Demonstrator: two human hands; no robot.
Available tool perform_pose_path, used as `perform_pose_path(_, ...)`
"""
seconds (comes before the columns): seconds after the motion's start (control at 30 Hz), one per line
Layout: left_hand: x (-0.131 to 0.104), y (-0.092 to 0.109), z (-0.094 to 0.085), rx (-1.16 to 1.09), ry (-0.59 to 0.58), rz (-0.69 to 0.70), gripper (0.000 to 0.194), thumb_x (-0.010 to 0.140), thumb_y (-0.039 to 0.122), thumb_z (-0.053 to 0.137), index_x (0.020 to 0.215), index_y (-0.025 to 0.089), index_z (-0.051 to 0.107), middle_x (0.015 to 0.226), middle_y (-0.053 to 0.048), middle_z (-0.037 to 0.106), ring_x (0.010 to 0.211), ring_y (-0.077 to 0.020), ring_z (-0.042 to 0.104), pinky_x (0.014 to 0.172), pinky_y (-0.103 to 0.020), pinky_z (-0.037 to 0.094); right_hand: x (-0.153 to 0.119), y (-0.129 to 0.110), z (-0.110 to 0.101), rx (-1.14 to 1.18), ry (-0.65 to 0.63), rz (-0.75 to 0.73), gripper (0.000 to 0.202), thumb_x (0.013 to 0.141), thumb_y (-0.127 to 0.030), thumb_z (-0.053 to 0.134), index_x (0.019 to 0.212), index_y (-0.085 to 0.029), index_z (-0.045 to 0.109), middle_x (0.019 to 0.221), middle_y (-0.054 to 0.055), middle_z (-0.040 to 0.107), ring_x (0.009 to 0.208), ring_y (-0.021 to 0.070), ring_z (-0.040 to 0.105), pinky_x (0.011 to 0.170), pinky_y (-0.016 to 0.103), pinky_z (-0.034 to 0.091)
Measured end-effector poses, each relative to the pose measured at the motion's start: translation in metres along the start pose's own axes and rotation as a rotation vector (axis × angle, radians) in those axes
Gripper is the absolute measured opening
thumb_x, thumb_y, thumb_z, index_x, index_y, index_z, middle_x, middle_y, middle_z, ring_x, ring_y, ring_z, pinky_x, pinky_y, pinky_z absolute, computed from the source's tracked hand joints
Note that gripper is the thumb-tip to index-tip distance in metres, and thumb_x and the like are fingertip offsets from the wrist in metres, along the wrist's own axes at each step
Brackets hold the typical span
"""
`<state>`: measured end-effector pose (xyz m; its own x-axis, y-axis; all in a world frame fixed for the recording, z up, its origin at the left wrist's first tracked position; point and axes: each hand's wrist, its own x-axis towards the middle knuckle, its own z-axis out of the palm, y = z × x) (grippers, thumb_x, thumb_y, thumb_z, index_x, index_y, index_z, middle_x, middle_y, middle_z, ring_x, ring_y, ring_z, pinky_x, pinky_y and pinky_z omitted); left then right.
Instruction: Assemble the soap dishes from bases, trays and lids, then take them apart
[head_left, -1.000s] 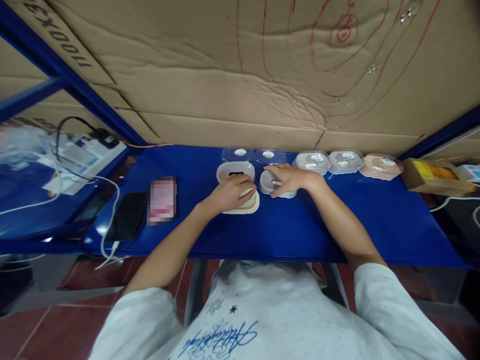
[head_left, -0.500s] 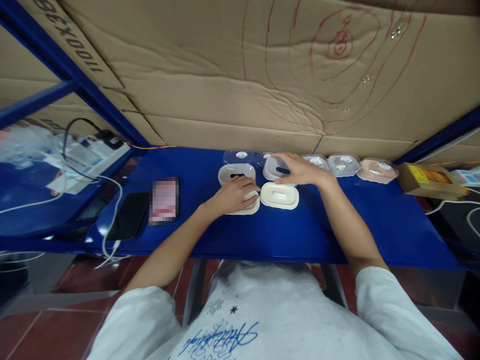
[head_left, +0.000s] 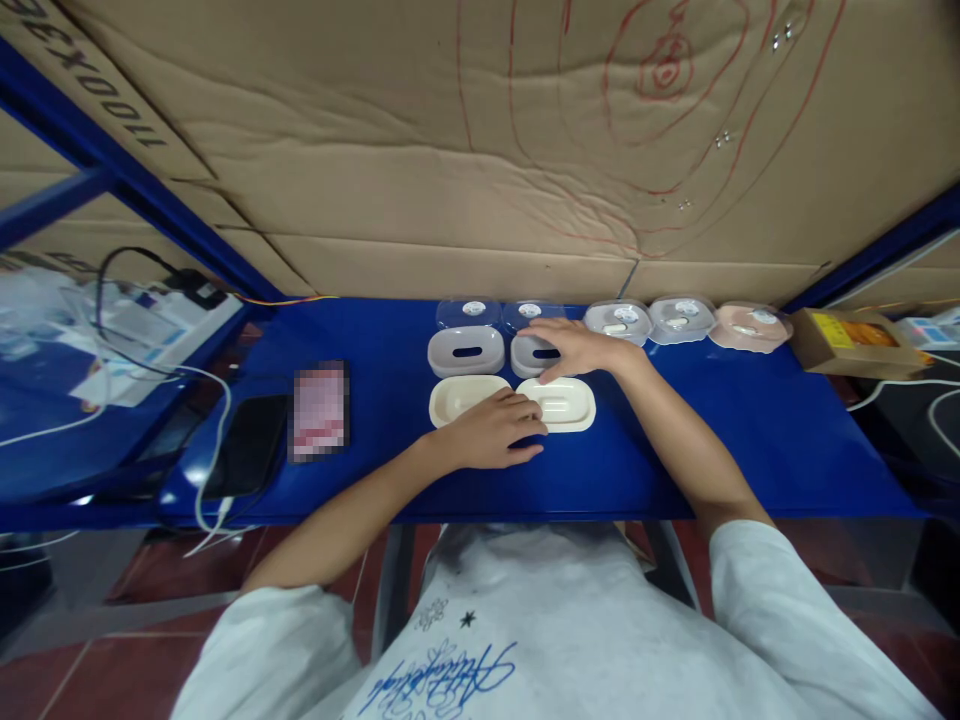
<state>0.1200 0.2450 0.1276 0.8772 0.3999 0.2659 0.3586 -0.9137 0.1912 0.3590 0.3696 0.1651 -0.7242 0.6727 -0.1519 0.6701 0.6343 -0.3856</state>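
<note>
Two pale grey oval boxes with a dark slot, the left box (head_left: 466,352) and the right box (head_left: 523,358), stand side by side on the blue table. In front of them lie two cream oval trays, the left tray (head_left: 451,400) and the right tray (head_left: 574,405), their ends close together. My left hand (head_left: 491,430) rests over where the trays meet, fingers stretched and apart, covering part of both. My right hand (head_left: 581,348) spans the right grey box, thumb on the near side and fingers on the far side, hiding its right end.
Clear plastic covers (head_left: 469,314) with round stickers stand behind the grey boxes. Further right are several covered oval boxes (head_left: 681,320) and a brown carton (head_left: 855,345). Two phones, one dark (head_left: 251,445) and one with a blurred screen (head_left: 319,410), lie left beside a white cable (head_left: 225,400).
My left hand has slid right from the left cream tray to between the trays, uncovering the left grey box. The right grey box, in my right hand, has shifted closer to the left one.
</note>
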Motion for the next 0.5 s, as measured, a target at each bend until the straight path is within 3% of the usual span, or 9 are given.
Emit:
perform_pose_path(0.13, -0.001, -0.006, 0.001, 0.014, 0.003, -0.006, 0.017, 0.108, 0.031, 0.061, 0.112, 0.023, 0.075, 0.112, -0.007, 0.076, 0.106, -0.0248, 0.07, 0.098, -0.041, 0.047, -0.012, 0.02, -0.018, 0.047, 0.066, -0.01, 0.095, 0.082, -0.057, 0.084, 0.165, -0.034, 0.045, 0.177, 0.007, 0.037, 0.164, 0.0357, 0.034, 0.132, 0.057, 0.03)
perform_pose_path(0.2, -0.001, -0.007, 0.002, 0.016, 0.014, -0.016, 0.016, 0.108, 0.029, 0.061, 0.108, 0.023, 0.075, 0.108, -0.007, 0.076, 0.103, -0.0241, 0.07, 0.096, -0.041, 0.046, -0.025, 0.041, -0.032, 0.017, 0.135, 0.091, 0.092, 0.083, -0.056, 0.083, 0.165, -0.039, 0.044, 0.177, 0.003, 0.036, 0.164, 0.035, 0.033, 0.134, 0.058, 0.029)
perform_pose_path(0.27, 0.0, -0.009, 0.002, 0.015, 0.031, -0.029, 0.017, 0.108, 0.029, 0.059, 0.104, 0.022, 0.074, 0.105, -0.006, 0.076, 0.099, -0.0229, 0.07, 0.093, -0.04, 0.045, -0.04, 0.066, -0.04, -0.025, 0.161, 0.243, 0.102, 0.074, -0.052, 0.09, 0.165, -0.04, 0.044, 0.178, 0.005, 0.034, 0.165, 0.0408, 0.03, 0.133, 0.066, 0.027)
perform_pose_path(0.37, 0.0, -0.012, 0.0, 0.006, 0.062, -0.053, 0.021, 0.109, 0.028, 0.056, 0.099, 0.022, 0.073, 0.1, -0.005, 0.076, 0.095, -0.0211, 0.07, 0.093, -0.039, 0.045, -0.055, 0.097, -0.041, -0.072, 0.148, 0.418, 0.117, 0.059, -0.042, 0.099, 0.163, -0.033, 0.047, 0.175, 0.017, 0.038, 0.16, 0.0529, 0.033, 0.126, 0.078, 0.03)
perform_pose_path(0.5, -0.001, -0.017, -0.004, -0.021, 0.116, -0.1, 0.024, 0.11, 0.028, 0.053, 0.097, 0.023, 0.073, 0.097, -0.004, 0.076, 0.092, -0.0193, 0.07, 0.091, -0.037, 0.047, -0.056, 0.117, -0.031, -0.102, 0.226, 0.443, 0.107, 0.057, -0.045, 0.099, 0.154, -0.029, 0.057, 0.161, 0.021, 0.054, 0.148, 0.0577, 0.048, 0.117, 0.084, 0.035)
